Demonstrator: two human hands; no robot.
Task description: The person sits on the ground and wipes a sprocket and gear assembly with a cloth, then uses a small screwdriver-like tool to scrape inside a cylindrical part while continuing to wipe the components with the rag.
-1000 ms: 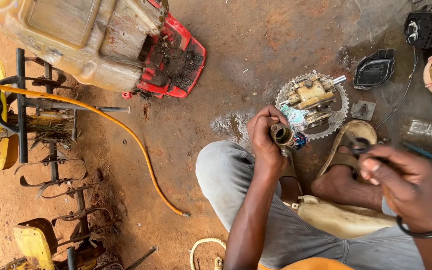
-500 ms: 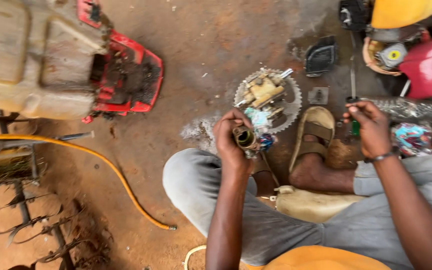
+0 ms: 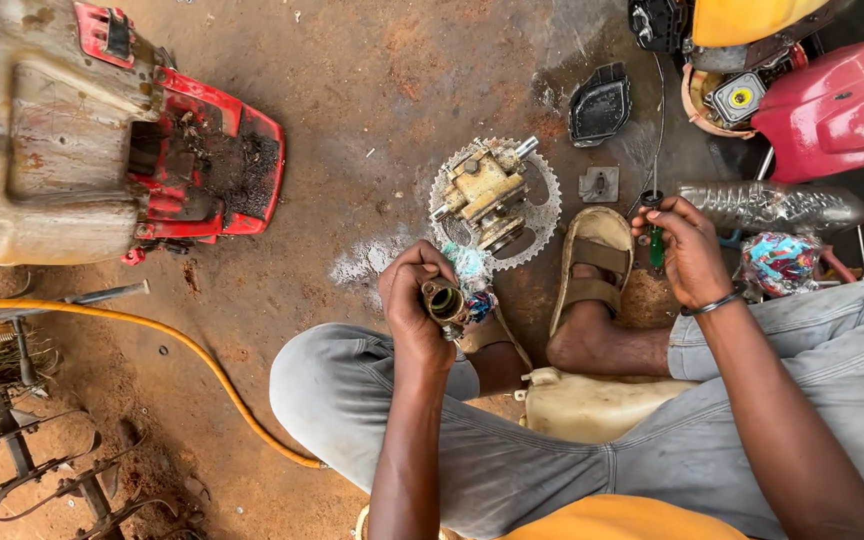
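Note:
My left hand [image 3: 414, 300] grips a small round brass-coloured metal part [image 3: 444, 299] above my bent knee. My right hand [image 3: 685, 250] is stretched out to the right, closed on a green-handled screwdriver [image 3: 656, 240] whose thin shaft points away from me. Just beyond the left hand a toothed sprocket [image 3: 542, 215] lies on the dirt floor with a yellowish metal pump body [image 3: 483, 188] on top. A colourful rag [image 3: 470, 272] sits between that sprocket and the held part. My sandalled foot [image 3: 592, 262] rests between the two hands.
A dirty cream tank with a red frame [image 3: 207, 170] lies at upper left. A yellow hose [image 3: 182, 350] curves across the floor. Red and yellow engine covers [image 3: 832, 100], a crushed plastic bottle [image 3: 772, 205], a black part [image 3: 599, 102], a small square plate [image 3: 598, 184] and a cream jug [image 3: 592, 405] surround me.
My right hand has reached farther right and down to the floor by the bottle. The view has shifted, bringing the engine covers more into sight. The left hand still holds the part.

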